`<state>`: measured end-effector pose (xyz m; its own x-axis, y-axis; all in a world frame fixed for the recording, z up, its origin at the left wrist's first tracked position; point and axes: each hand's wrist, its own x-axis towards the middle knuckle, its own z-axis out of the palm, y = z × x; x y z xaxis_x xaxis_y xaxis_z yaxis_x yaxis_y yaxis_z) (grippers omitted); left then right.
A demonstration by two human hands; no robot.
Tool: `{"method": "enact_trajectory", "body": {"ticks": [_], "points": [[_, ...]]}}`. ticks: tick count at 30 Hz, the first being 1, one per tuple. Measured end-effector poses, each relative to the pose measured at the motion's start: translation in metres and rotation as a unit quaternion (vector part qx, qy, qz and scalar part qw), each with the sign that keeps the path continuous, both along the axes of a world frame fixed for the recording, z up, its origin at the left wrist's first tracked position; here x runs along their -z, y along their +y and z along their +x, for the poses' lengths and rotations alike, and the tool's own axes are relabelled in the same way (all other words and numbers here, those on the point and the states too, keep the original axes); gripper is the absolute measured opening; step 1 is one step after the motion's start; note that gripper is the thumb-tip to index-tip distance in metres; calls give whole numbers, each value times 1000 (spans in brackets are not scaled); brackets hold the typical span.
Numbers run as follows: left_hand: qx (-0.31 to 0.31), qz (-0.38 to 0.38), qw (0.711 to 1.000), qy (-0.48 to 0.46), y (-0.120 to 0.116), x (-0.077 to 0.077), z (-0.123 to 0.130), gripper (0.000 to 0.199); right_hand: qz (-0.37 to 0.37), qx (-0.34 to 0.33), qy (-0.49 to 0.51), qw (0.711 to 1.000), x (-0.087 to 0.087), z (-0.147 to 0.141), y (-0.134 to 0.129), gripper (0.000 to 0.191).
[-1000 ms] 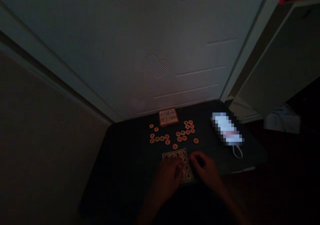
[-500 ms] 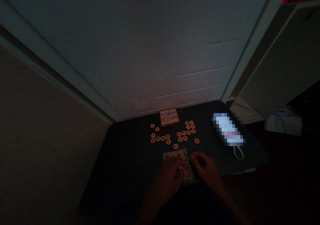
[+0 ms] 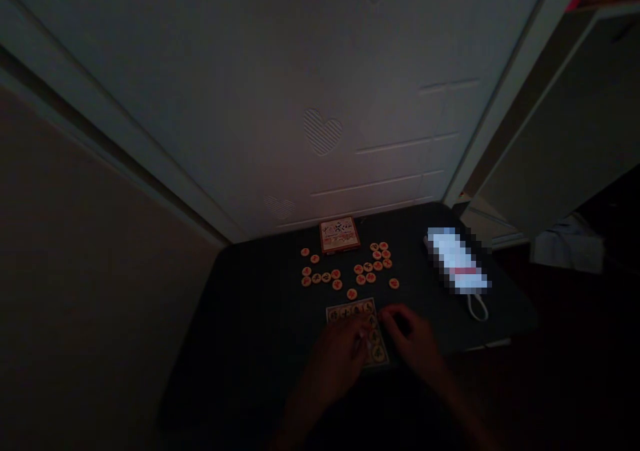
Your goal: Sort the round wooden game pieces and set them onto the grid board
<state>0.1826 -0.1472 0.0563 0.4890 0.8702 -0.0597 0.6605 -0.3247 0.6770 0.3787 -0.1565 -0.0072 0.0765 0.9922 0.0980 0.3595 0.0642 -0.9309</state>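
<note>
A shallow square tray [image 3: 351,304] lies at the near side of the dark table, with round xiangqi pieces set in it in rows. My left hand [image 3: 343,347] is over the tray's lower left, covering several pieces. Its fingers are curled and close to the thumb; whatever they hold is too dark to make out. Beside the tray's right edge is my right hand [image 3: 413,334], finger and thumb tips brought together close to the rim. Between those tips I cannot make out anything clearly. Loose xiangqi pieces [image 3: 368,266], many with red characters, lie beyond the tray.
A small box [image 3: 339,235] with printed characters stands at the back of the table [image 3: 250,317], against a white panel [image 3: 240,117] with embossed hearts. A bright, pixelated phone-like object [image 3: 456,261] with a strap loop [image 3: 477,307] lies at the right. The room is dim.
The scene is slightly darker. Both hands stay in nearly the same place, with only a small shift of the left fingers over the tray. The loose pieces have not moved.
</note>
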Motion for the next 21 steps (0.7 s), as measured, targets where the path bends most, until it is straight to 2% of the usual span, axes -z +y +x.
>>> {"method": "enact_trajectory", "body": {"ticks": [4, 10, 21], "points": [[-24, -5, 1000, 6, -2, -1, -10, 34, -5, 2, -2, 1000, 2, 0, 1, 30], [-39, 11, 999, 13, -6, 7, -25, 32, -12, 2, -3, 1000, 0, 0, -1, 29], [4, -17, 998, 67, -15, -3, -15, 26, -11, 4, -9, 1000, 1, 0, 0, 33]]}}
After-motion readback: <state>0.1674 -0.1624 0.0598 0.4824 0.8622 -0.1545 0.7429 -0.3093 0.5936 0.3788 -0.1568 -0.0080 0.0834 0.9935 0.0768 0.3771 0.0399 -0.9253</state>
